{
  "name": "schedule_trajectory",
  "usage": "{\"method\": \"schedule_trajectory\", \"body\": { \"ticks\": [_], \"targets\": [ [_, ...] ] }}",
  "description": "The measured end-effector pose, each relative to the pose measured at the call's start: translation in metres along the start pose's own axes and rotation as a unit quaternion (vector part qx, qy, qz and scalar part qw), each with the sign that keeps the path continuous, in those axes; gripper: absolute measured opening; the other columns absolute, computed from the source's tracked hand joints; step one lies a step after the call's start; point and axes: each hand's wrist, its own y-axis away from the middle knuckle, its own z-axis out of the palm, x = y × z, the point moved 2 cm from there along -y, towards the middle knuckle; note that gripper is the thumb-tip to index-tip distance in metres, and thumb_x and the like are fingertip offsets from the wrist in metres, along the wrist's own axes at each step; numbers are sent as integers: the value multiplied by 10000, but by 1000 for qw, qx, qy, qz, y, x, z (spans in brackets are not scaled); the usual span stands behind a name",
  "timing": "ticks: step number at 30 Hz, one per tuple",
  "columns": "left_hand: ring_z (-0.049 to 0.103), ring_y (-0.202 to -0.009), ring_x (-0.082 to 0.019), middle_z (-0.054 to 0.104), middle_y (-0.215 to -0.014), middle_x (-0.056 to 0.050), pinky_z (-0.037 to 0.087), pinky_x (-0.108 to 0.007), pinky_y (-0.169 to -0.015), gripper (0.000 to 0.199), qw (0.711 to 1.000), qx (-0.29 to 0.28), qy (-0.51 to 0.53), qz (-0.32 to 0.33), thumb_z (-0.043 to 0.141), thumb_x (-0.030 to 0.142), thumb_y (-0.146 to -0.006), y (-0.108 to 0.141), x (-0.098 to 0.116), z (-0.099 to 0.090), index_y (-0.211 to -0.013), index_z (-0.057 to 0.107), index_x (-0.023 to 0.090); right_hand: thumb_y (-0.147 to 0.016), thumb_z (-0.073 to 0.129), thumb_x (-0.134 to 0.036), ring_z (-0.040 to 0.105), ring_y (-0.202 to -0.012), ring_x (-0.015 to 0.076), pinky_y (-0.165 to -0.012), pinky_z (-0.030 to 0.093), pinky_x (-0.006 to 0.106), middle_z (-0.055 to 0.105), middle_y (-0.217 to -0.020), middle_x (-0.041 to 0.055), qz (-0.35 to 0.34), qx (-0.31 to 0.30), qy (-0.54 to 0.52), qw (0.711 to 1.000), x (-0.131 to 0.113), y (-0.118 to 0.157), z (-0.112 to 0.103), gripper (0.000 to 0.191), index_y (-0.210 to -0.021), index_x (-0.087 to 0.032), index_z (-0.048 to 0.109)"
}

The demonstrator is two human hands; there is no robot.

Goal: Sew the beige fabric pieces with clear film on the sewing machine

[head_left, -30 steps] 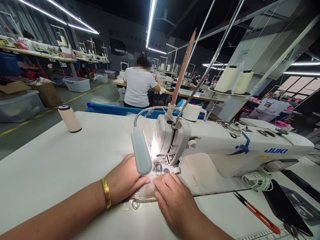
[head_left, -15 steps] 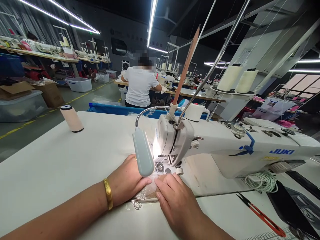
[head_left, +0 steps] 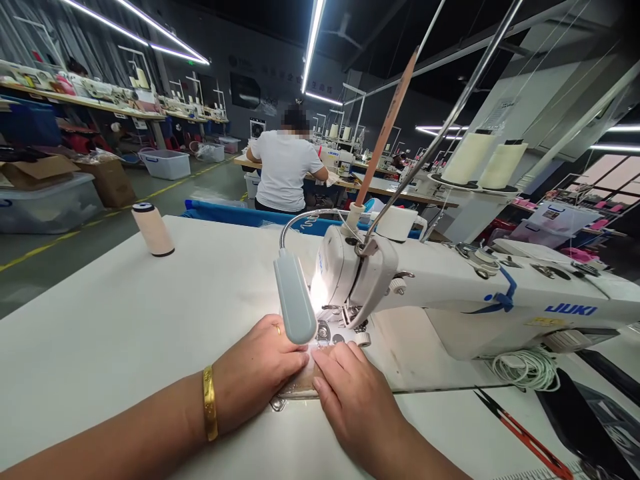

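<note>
Both hands are at the needle area of a white sewing machine [head_left: 430, 273], over a small, thin, see-through piece with a brownish patch [head_left: 303, 381]. I cannot tell whether it is fabric or film. My left hand [head_left: 260, 363] is closed on its left side, thumb against the fingers; a lamp head hides some fingertips. My right hand [head_left: 353, 390] grips the right side, fingers curled and pressed together. Just beyond the fingertips lies the round metal part of the needle plate [head_left: 324, 331]. The grey-green lamp head [head_left: 295, 299] hangs above the left fingers, lighting the spot.
A peach thread cone [head_left: 153, 230] stands at the back left of the white table [head_left: 90, 347]. At the right lie red-handled thread snips [head_left: 523, 433], a coil of pale cord [head_left: 526, 368] and a black object [head_left: 580, 420]. A co-worker in white [head_left: 285, 170] sits ahead.
The whole view has shifted slightly to the right. Both hands remain on the thin piece, and less of it shows between them. The left wrist sits slightly lower.
</note>
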Motion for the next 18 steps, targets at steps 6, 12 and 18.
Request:
{"method": "schedule_trajectory", "body": {
  "ticks": [6, 12, 18],
  "targets": [
    [625, -818, -215, 744, -925, -40, 468, -359, -775, 278, 1000, 4, 4, -3, 488, 90, -1032, 0, -2, 1, -870, 693, 185, -1019, 535, -142, 564, -828, 255, -697, 481, 376, 642, -929, 65, 8, -3, -29, 1000, 1, -1, -4, 211, -1176, -198, 664],
    [650, -831, -207, 754, -947, -44, 487, -343, -788, 269, 1000, 3, 16, 9, 495, 57, -1018, 1, 0, 2, -965, 718, 197, -1061, 462, -112, 567, -820, 240, -729, 489, 376, 649, -927, 46, 8, 12, -77, 997, 2, -1, -11, 258, -1226, -212, 633],
    [647, -804, -201, 745, -913, -34, 491, -326, -763, 265, 999, 18, 21, 20, 501, 42, -994, 2, 0, 2, -906, 696, 198, -1047, 485, -112, 527, -810, 226, -699, 474, 350, 634, -916, 43, -9, 1, -78, 997, -1, 0, -13, 200, -1079, -212, 655]
  ]
}}
